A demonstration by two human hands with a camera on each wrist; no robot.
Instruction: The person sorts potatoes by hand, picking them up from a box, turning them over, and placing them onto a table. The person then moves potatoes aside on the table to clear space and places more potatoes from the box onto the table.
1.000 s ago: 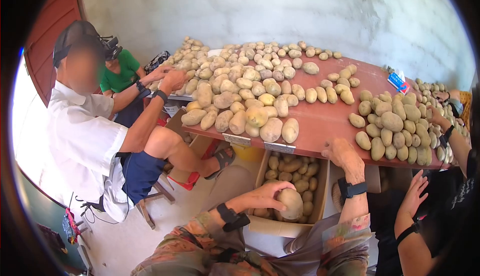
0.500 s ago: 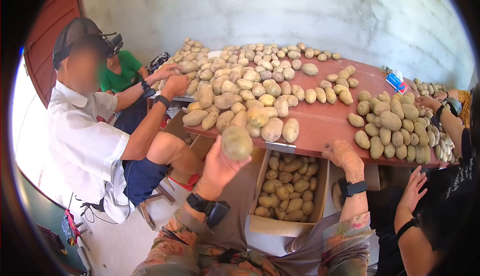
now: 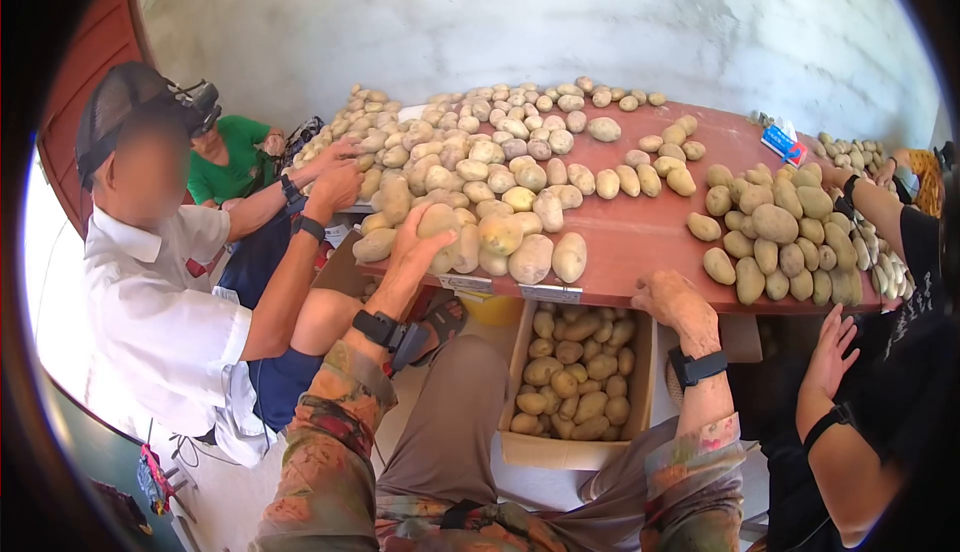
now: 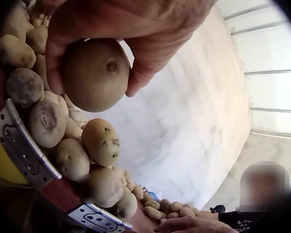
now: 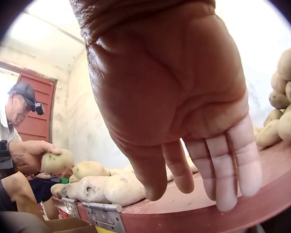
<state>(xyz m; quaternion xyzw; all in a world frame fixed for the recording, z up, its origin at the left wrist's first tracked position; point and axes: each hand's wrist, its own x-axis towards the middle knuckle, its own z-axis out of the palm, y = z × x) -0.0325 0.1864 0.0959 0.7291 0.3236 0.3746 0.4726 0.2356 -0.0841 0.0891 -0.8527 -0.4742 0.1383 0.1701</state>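
My left hand point(image 3: 408, 257) holds a large tan potato point(image 4: 97, 80) between thumb and fingers. In the head view it is above the front left edge of the red table point(image 3: 640, 232), at the near side of a spread of potatoes point(image 3: 490, 167). A yellowish potato with dark spots point(image 4: 102, 141) lies just below it in the left wrist view. My right hand point(image 3: 675, 302) rests at the table's front edge. In the right wrist view its fingers point(image 5: 223, 170) hang straight and loose, with nothing held.
A cardboard box point(image 3: 540, 452) of potatoes stands below the table edge, between my knees. Another potato pile point(image 3: 780, 232) is on the right. A person in a white shirt point(image 3: 160, 322) sits left, one in green point(image 3: 235, 162) behind; a person in black point(image 3: 900, 312) is at right.
My left hand has lifted the potato out of the box and carried it up and left, over to the potatoes on the table. My right hand has stayed at the table edge.
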